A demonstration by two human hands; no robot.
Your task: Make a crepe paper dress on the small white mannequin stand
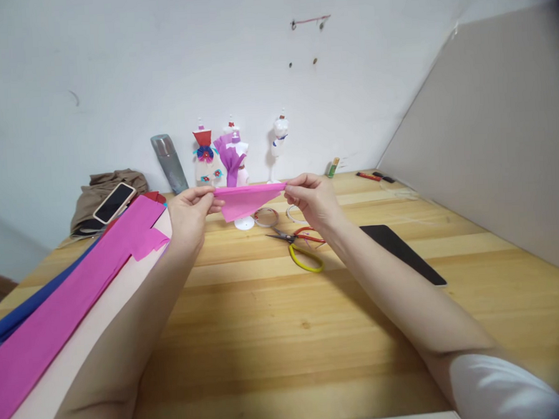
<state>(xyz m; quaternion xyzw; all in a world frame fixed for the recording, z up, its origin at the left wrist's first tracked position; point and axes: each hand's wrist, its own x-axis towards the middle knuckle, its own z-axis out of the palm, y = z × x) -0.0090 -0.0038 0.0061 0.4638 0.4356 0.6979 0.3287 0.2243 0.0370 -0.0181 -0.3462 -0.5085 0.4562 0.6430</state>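
A small pink piece [248,202], thin like paper or cloth, is stretched level between both hands above the table, its top edge folded and its lower part hanging to a slanted edge. My left hand [193,211] pinches its left end between thumb and fingers. At the right end my right hand [311,198] pinches the top corner. Beneath and right of the piece lie scissors [305,252] with one red and one yellow handle, their blades apart. Behind it stand small mannequins, one with a red top [203,138], one with purple ruffles [232,162], and a white one [280,134].
Long pink sheets [73,295] lie at the left over white and blue material. A phone [115,203] rests on brown cloth [94,197]. A grey bottle [169,164] leans at the wall. Wire rings [266,217], a black flat object [401,253] and a green-labelled vial [333,167] are on the table [277,335].
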